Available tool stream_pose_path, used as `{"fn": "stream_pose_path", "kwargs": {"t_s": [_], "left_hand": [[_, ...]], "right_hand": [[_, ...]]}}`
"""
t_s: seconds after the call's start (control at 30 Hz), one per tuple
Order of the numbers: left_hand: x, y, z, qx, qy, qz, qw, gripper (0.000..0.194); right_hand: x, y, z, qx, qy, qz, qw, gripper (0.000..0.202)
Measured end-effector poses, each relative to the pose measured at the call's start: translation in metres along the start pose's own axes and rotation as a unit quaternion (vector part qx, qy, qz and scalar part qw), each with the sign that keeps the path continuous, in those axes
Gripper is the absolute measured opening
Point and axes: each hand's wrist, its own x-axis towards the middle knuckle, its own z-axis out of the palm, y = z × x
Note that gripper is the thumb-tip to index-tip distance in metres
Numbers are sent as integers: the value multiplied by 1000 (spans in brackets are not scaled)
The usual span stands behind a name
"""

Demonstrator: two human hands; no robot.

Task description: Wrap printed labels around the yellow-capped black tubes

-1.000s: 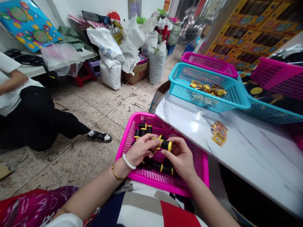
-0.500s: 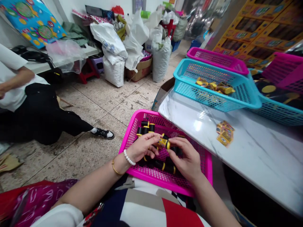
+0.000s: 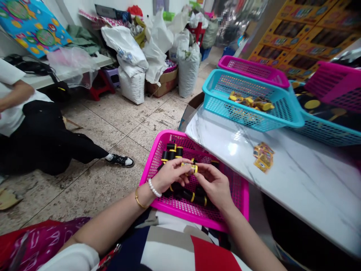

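Over the pink basket (image 3: 197,215) on my lap, both hands hold one small cylinder (image 3: 193,168) with a yellow end and a printed yellow wrapper. My left hand (image 3: 175,172) is closed round its left part, thumb on top. At its right end, the fingertips and thumb of my right hand (image 3: 213,182) pinch it. Several black cylinders with yellow rims (image 3: 172,154) lie in the basket beyond and beneath my hands. My fingers hide part of the held cylinder.
On the marble-patterned table (image 3: 225,131) at right lie printed yellow labels (image 3: 264,156) and a blue basket (image 3: 254,118) with yellow pieces. Yellow boxes (image 3: 304,37) are stacked behind. A seated person's leg (image 3: 76,141) stretches across the floor at left. White sacks (image 3: 131,81) stand at the back.
My right fingers have moved slightly left along the cylinder's end, and the cylinder has turned a little in my hands. The whole view has shifted slightly.
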Motion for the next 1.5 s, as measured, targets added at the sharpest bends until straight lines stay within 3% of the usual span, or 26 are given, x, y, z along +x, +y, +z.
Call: {"fn": "stream_pose_path", "kwargs": {"t_s": [0.1, 0.17, 0.3, 0.4, 0.47, 0.57, 0.63, 0.73, 0.87, 0.97, 1.1, 1.2, 1.33, 1.4, 1.5], "left_hand": [[-2, 0, -6, -4, -27, -57, 998, 47], [0, -3, -5, 16, -16, -38, 999, 44], [5, -10, 4, 69, 45, 82, 993, 37], [6, -10, 4, 88, 34, 92, 991, 35], [4, -8, -1, 69, 16, 54, 996, 38], [2, -6, -9, 49, 1, -17, 999, 44], [2, -7, -10, 67, -14, -21, 997, 42], [1, -11, -4, 108, -2, 52, 993, 33], [1, -14, 1, 142, 25, 153, 978, 23], [1, -12, -2, 151, 4, 125, 981, 25], [1, -12, -4, 105, 3, 43, 994, 39], [0, -12, -2, 44, -9, 14, 999, 45], [-1, -11, -2, -42, -79, -26, 996, 46], [0, -12, -4, -43, -97, -33, 994, 44], [1, -14, -6, -25, -67, -41, 997, 43]], "right_hand": [[-5, -3, -5, -74, 15, -82, 994, 23], [-5, -4, -3, -85, 21, -89, 992, 22], [1, -4, 7, 72, 30, 53, 996, 23], [2, -2, 10, 131, -1, 105, 986, 24], [0, 0, 8, 91, -10, 76, 993, 22], [-5, 2, 4, -13, 0, -32, 999, 22], [-6, 2, 4, -39, 1, -62, 997, 22], [-3, 0, 10, 50, 9, 30, 998, 21], [0, -4, 15, 182, 20, 174, 968, 29], [0, -4, 10, 227, -39, 225, 947, 31], [-1, -1, -1, 239, -74, 194, 949, 36], [-2, 2, -5, 194, -86, 129, 969, 24], [-5, 6, -6, 157, -36, 31, 986, 16], [-7, 5, -5, 155, -20, 18, 987, 14], [-8, 1, -5, 165, -29, 30, 985, 19]]}}
